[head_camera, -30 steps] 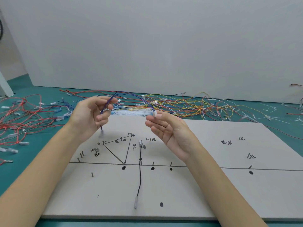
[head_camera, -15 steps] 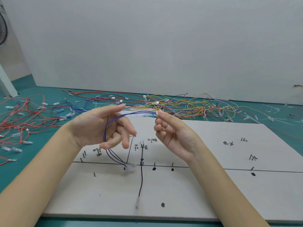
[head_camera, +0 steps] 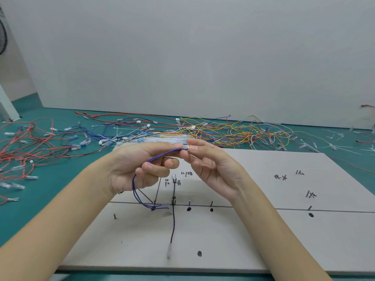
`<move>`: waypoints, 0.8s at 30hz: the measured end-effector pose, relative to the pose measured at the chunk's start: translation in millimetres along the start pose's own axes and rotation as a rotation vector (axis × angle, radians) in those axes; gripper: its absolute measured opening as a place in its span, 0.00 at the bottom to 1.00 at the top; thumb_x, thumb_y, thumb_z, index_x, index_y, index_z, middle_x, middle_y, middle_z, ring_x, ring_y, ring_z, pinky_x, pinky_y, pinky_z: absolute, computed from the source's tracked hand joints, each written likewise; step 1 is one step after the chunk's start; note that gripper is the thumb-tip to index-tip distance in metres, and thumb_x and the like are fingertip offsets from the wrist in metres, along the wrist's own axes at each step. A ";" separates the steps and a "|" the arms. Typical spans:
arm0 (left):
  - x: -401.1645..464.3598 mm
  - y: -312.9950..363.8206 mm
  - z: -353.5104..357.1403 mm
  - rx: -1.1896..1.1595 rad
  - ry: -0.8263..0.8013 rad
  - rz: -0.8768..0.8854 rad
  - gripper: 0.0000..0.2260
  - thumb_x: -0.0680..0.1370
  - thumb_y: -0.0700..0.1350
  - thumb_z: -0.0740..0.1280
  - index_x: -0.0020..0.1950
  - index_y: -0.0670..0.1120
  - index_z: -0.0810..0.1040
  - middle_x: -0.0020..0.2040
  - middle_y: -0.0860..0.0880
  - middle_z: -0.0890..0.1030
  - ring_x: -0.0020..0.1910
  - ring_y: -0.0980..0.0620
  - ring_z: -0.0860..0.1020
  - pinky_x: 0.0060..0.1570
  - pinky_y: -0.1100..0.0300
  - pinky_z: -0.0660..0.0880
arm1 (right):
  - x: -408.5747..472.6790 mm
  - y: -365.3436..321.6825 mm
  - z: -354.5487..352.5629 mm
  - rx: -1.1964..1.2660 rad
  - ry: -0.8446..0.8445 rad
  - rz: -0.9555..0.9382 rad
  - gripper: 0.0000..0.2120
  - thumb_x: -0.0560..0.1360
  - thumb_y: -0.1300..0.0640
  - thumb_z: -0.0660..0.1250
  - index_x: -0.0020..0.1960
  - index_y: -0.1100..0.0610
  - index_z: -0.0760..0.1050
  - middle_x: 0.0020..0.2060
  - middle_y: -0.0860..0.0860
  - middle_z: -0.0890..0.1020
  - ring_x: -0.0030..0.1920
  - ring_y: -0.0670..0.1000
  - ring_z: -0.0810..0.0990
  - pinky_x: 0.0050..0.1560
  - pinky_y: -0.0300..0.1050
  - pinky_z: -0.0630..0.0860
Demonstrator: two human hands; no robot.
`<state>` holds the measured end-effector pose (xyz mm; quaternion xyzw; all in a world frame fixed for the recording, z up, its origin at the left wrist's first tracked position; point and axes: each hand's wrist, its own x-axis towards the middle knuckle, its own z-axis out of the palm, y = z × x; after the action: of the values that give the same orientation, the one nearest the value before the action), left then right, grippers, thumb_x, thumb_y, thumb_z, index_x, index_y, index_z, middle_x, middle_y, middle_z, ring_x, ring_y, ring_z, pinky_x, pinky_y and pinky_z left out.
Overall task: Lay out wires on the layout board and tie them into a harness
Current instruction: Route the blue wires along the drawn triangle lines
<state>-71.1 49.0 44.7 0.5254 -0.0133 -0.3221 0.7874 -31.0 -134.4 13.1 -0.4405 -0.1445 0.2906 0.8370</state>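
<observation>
On the left of the green table (head_camera: 60, 126) lay a tangle of red wires (head_camera: 24, 151), spare stock within reach. The left hand (head_camera: 140, 165) curled its fingers round the purple wire (head_camera: 160, 156), whose slack looped down to the layout board (head_camera: 263, 230), probably to keep it from tangling. A black wire (head_camera: 173, 220) already lay along a marked line on the board. The right hand (head_camera: 211, 167) pinched the purple wire's white connector (head_camera: 186, 147) between thumb and fingertips, seemingly to orient it. Farther right, yellow and orange wires (head_camera: 243, 132) waited.
</observation>
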 end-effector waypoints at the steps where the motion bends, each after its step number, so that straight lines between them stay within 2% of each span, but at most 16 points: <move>1: -0.7 -1.1 2.1 -0.009 0.016 0.002 0.09 0.72 0.46 0.66 0.36 0.43 0.82 0.28 0.50 0.71 0.14 0.60 0.64 0.11 0.71 0.61 | 0.2 0.5 0.3 -0.006 -0.002 -0.003 0.07 0.69 0.65 0.70 0.40 0.56 0.86 0.39 0.55 0.84 0.39 0.47 0.84 0.31 0.32 0.76; 4: -1.5 -3.9 8.4 0.057 0.098 0.028 0.07 0.69 0.46 0.69 0.35 0.45 0.83 0.27 0.51 0.72 0.15 0.61 0.64 0.11 0.71 0.60 | 2.1 2.8 0.1 -0.027 -0.014 -0.021 0.04 0.70 0.61 0.71 0.41 0.55 0.85 0.36 0.51 0.82 0.35 0.45 0.80 0.28 0.32 0.72; 7: -1.3 -6.6 15.8 0.290 0.230 0.077 0.07 0.67 0.50 0.70 0.33 0.48 0.84 0.26 0.53 0.72 0.16 0.61 0.63 0.13 0.71 0.59 | 4.0 3.7 -1.5 -0.029 -0.001 -0.029 0.03 0.70 0.62 0.71 0.41 0.56 0.84 0.36 0.51 0.81 0.33 0.46 0.77 0.28 0.33 0.72; 12: -0.9 -7.2 18.2 0.543 0.369 0.191 0.14 0.76 0.46 0.68 0.31 0.48 0.84 0.26 0.50 0.76 0.17 0.58 0.67 0.17 0.71 0.61 | 3.5 4.8 -2.9 -0.156 -0.026 -0.016 0.04 0.72 0.60 0.71 0.45 0.57 0.84 0.37 0.53 0.82 0.35 0.47 0.81 0.33 0.34 0.74; 15: -2.4 -8.4 18.8 0.594 0.396 0.217 0.16 0.78 0.45 0.67 0.30 0.49 0.83 0.26 0.49 0.77 0.18 0.57 0.68 0.18 0.70 0.61 | 3.2 6.1 -2.3 -0.253 -0.017 -0.015 0.06 0.72 0.57 0.71 0.46 0.59 0.82 0.37 0.53 0.83 0.36 0.46 0.81 0.33 0.34 0.73; 21: -10.7 -7.9 10.4 0.589 0.419 0.219 0.11 0.77 0.47 0.68 0.37 0.46 0.85 0.28 0.47 0.78 0.17 0.57 0.67 0.17 0.70 0.61 | 5.0 6.0 -4.1 -0.155 0.034 -0.056 0.08 0.68 0.60 0.73 0.46 0.60 0.85 0.37 0.54 0.83 0.37 0.47 0.82 0.38 0.35 0.77; 24: -18.0 -8.2 4.2 0.581 0.428 0.227 0.10 0.75 0.47 0.69 0.37 0.44 0.85 0.28 0.46 0.78 0.17 0.56 0.67 0.17 0.70 0.61 | 5.3 4.5 -4.4 -0.098 0.045 -0.061 0.09 0.68 0.62 0.73 0.47 0.61 0.85 0.38 0.54 0.83 0.38 0.47 0.82 0.40 0.34 0.78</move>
<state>-90.9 52.9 45.4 0.7773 0.0027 -0.0988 0.6213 -26.3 -132.1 6.8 -0.4829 -0.1531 0.2475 0.8259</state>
